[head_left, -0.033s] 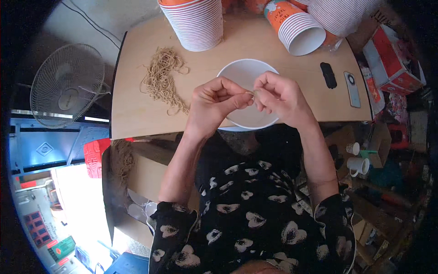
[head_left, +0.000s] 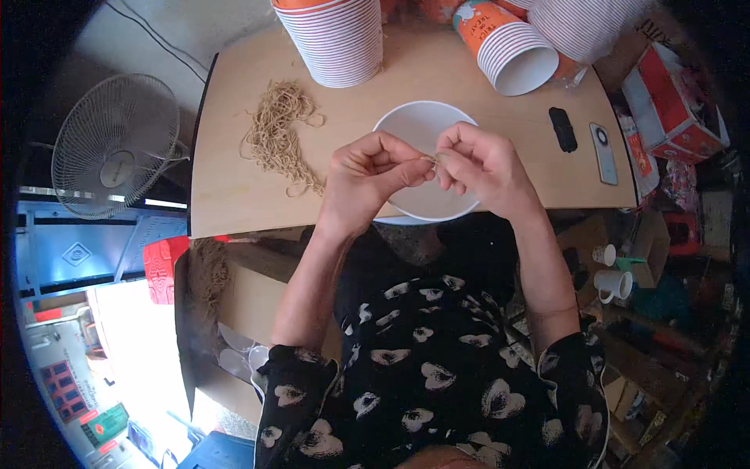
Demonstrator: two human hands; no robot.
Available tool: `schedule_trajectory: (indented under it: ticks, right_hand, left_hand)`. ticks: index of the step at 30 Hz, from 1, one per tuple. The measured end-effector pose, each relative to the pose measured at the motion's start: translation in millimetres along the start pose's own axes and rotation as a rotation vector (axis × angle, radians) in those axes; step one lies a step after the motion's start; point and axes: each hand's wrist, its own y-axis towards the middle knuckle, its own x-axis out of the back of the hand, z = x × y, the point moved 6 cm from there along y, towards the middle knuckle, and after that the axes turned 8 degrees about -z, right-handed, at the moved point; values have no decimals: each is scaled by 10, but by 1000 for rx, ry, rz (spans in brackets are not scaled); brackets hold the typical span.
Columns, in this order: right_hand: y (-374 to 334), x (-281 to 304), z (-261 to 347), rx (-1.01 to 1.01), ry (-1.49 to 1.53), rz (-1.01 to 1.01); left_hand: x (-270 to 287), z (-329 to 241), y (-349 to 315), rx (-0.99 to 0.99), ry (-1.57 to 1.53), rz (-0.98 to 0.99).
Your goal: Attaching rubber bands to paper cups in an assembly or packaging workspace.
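Over the white paper bucket (head_left: pixel 400 125), my two hands meet fingertip to fingertip. My left hand (head_left: pixel 375 172) is closed in a pinch, thumb against forefinger, and my right hand (head_left: pixel 478 166) pinches from the other side. Between the tips shows a short bit of thin tan string (head_left: pixel 433 159); most of it is hidden by the fingers. Below the hands stands the bucket, mouth up at the table's near edge, its inside pale and partly covered by my hands. To the left lies a loose heap of tan strings (head_left: pixel 277 129) trailing toward my left wrist.
A tall stack of nested paper buckets (head_left: pixel 336 47) stands at the back. Another orange stack (head_left: pixel 488 27) lies on its side at the back right. A black object (head_left: pixel 562 129) and a phone (head_left: pixel 603 152) lie on the table's right. A fan (head_left: pixel 117 148) stands beyond the left edge.
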Motion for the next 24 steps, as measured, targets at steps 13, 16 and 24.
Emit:
schedule_trajectory:
  ticks: [13,16,24]
  right_hand:
    - [21,-2,132,94,-67,-43]
    - [41,-48,122,61,-56,27]
    - [42,39,-9,-56,82,-48]
  left_hand:
    - [22,36,7,73,-62,-4]
    - [19,24,4,84,-54,5]
    - [10,44,-22,132,-191,36]
